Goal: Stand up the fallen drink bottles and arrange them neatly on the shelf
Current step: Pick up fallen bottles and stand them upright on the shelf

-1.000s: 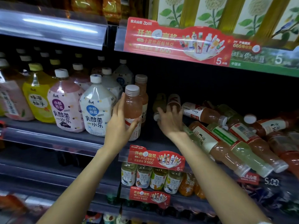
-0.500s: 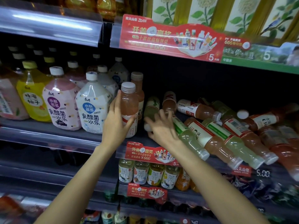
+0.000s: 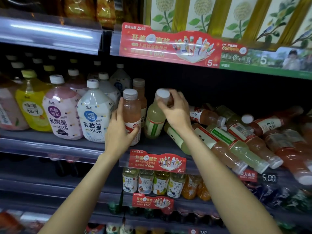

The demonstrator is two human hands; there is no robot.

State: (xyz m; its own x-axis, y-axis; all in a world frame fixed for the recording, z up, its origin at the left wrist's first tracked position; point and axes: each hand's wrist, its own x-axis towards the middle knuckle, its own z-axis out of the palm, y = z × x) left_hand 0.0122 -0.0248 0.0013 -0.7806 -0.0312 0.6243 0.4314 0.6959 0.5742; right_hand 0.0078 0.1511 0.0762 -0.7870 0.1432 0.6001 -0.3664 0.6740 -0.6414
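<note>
The upright peach-pink bottle (image 3: 131, 114) had a white cap and a red-and-white label. The pale green bottle (image 3: 154, 120) beside it wore a green-striped white label. The promotional strip (image 3: 170, 46) was red; the cartons (image 3: 236, 17) showed white flowers between gold bands.

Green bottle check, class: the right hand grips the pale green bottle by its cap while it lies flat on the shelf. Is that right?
Not quite. In the head view the right hand does grip the pale green bottle by its cap, but the bottle stands nearly upright on the shelf, not flat.

red promo tag (image 3: 152, 48): print blurred | rightmost bottle (image 3: 303, 157): edge-cut
</note>
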